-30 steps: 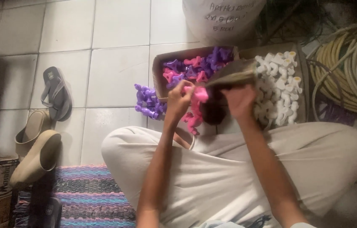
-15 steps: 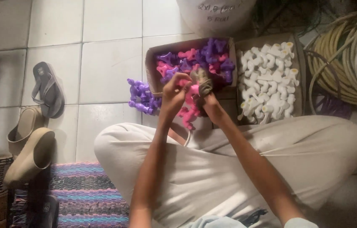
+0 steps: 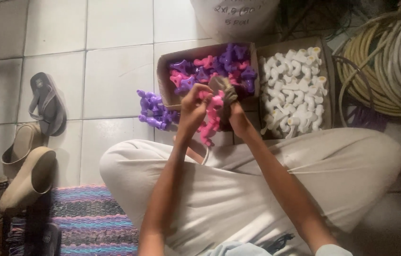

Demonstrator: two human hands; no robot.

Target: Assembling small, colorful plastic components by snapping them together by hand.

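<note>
The person sits cross-legged on the tiled floor (image 3: 115, 71), pale trousers spread wide, with both arms reaching out over the knees. The left hand (image 3: 193, 111) is closed around the upper end of a bunch of pink plastic pieces (image 3: 211, 121), small knobby moulded shapes strung together so that they hang in a short chain down toward the lap. The right hand (image 3: 235, 116) is curled shut just beside it, pinching a crumpled, brownish-grey scrap (image 3: 224, 87) that sticks up above the fingers; whether it is cloth or a bag I cannot tell. The two hands nearly touch, and the pink bunch hangs between them, just near of the boxes. Directly beyond the hands stands an open cardboard box (image 3: 165, 71) heaped with loose purple and pink pieces (image 3: 219, 64) of the same kind. To its right, touching it, a second box (image 3: 328, 71) is filled with white pieces (image 3: 295, 87) of a tubular, elbow-like form. On the floor to the left of the first box lies a small string of purple pieces (image 3: 155, 111). A white sack (image 3: 236, 16) stands at the far edge, and thick coils of pale hose (image 3: 390, 71) lie at the far right. Off to the left are a dark sandal (image 3: 46, 104) and a pair of beige clogs (image 3: 27, 170), and a striped woven mat (image 3: 91, 218) lies near the left knee.
</note>
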